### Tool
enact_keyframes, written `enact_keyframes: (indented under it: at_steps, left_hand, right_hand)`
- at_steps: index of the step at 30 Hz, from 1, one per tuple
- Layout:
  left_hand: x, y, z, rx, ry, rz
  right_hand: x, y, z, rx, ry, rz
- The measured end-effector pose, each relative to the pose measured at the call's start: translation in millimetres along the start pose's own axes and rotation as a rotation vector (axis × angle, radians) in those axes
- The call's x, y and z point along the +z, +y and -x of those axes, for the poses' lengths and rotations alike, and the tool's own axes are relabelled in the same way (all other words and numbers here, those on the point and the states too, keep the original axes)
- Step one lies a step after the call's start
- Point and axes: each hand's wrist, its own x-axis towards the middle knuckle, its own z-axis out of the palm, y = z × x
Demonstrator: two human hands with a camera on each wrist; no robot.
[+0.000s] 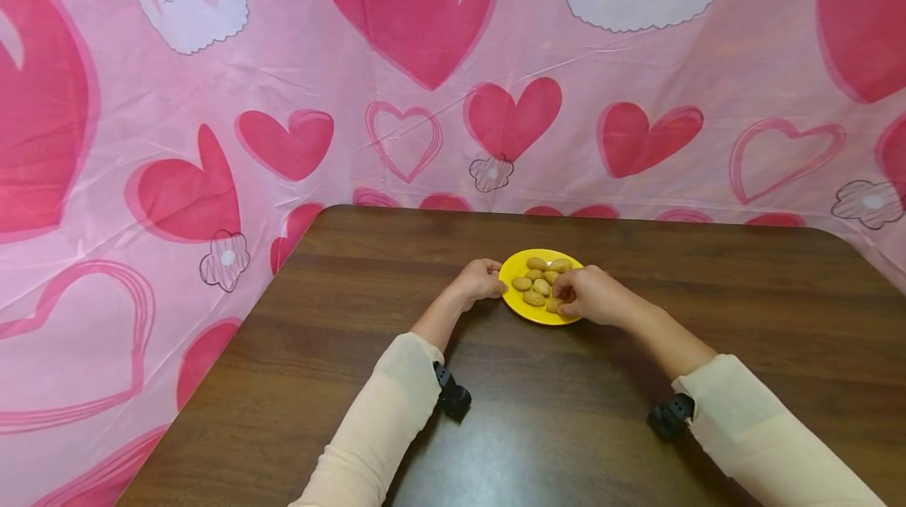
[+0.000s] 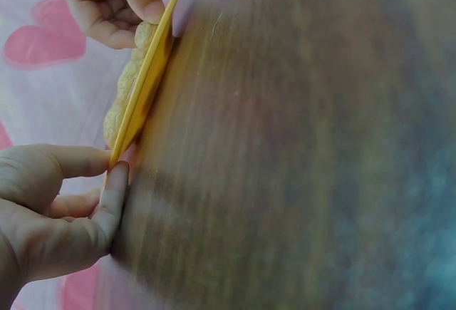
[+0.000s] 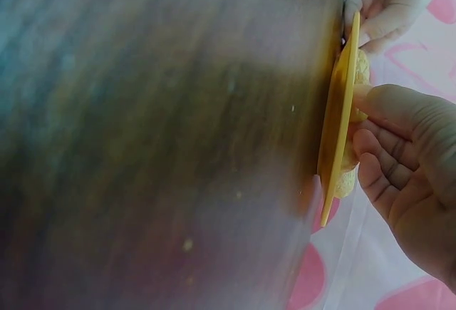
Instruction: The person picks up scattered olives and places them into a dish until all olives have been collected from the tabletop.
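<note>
A yellow plate (image 1: pixel 520 308) lies on the table, bearing several tan, bumpy nuts that look like peanuts in the shell (image 1: pixel 534 298). My left hand (image 1: pixel 478 282) holds the plate's left rim, pinched between thumb and fingers, as the left wrist view (image 2: pixel 64 210) also shows from the side. Over the plate's right side, my right hand (image 1: pixel 594 295) reaches in with curled fingers and pinches a peanut (image 3: pixel 358 115) between thumb and fingertips. That peanut still sits at plate level and is partly covered by the fingers.
The brown wooden table (image 1: pixel 340 287) extends around the plate on all sides. Behind it and to the left hangs a pink cloth (image 1: pixel 418 130) printed with hearts. Black wrist cameras (image 1: pixel 451 393) are strapped over both pale sleeves.
</note>
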Motion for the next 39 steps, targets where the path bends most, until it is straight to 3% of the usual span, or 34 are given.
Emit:
enact_keyframes:
  at_steps: [26, 39]
  left_hand:
    - [-0.4, 1.6, 3.2, 0.003, -0.008, -0.011]
    - [0.7, 0.8, 3.8, -0.003, -0.003, -0.013]
  right_hand:
    - [0.0, 1.9, 3.3, -0.04, 0.037, 0.01]
    - [-9.9, 11.1, 20.3, -0.038, 0.115, 0.028]
